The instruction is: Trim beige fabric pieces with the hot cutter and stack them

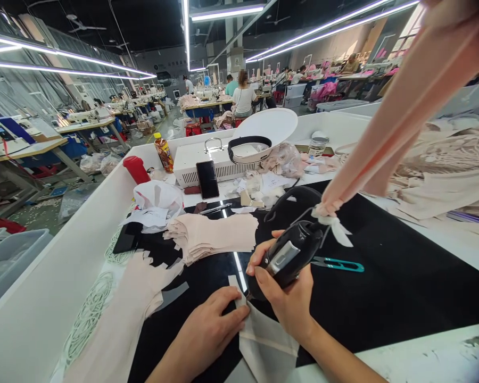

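My right hand (287, 300) is wrapped round a small black hand iron (289, 252) with a silver plate, its tip pointed down at a pale fabric piece (263, 340) on the black work surface (383, 276). My left hand (209, 332) lies flat with fingers stretched out, pressing the left edge of that piece. A cord runs from the iron up to a pink fabric strip (387, 138) hanging from the upper right.
A stack of pink fabric pieces (211, 236) lies left of the iron, teal thread snips (339, 264) to its right. Behind stand a phone (207, 179), a white box (199, 159), a bottle (163, 152) and a red cylinder (135, 169). Seated people work in the background.
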Tool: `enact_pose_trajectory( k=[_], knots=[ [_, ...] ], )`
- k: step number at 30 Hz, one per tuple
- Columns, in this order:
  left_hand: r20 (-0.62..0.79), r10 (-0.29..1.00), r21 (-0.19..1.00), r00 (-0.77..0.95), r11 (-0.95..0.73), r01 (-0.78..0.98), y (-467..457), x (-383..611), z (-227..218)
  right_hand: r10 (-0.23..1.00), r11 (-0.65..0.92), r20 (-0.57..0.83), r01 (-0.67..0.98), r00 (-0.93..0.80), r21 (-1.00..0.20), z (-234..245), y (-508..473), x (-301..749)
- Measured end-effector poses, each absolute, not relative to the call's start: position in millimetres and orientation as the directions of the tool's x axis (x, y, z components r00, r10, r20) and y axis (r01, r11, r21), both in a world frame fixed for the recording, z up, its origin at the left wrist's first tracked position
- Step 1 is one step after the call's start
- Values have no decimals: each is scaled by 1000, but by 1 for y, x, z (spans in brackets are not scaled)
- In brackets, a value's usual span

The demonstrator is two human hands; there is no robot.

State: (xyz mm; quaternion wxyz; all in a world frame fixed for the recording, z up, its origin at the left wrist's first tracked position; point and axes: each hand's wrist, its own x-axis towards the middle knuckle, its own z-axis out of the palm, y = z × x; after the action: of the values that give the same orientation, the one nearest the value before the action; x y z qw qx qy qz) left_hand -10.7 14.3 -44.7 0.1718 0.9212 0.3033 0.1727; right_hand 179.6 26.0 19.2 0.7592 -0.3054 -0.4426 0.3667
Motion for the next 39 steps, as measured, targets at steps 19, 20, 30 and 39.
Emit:
enact_pose_trajectory(
  k=[19,20,30,39],
  knots=[
    [331,606,329,723,-793,513,13,-8,-48,804,564,460,-239,377,-791,12,36,175],
    [334,605,330,723,-793,512,13,-8,-48,803,565,463,-233,376,-791,12,35,174],
    [333,608,306,720,-792,528,12,-10,-47,811,557,462,-233,360,-797,14,38,184],
    [537,473,229,698,-878,419,78,53,-87,805,513,390,-195,447,-836,-17,60,169]
  ],
)
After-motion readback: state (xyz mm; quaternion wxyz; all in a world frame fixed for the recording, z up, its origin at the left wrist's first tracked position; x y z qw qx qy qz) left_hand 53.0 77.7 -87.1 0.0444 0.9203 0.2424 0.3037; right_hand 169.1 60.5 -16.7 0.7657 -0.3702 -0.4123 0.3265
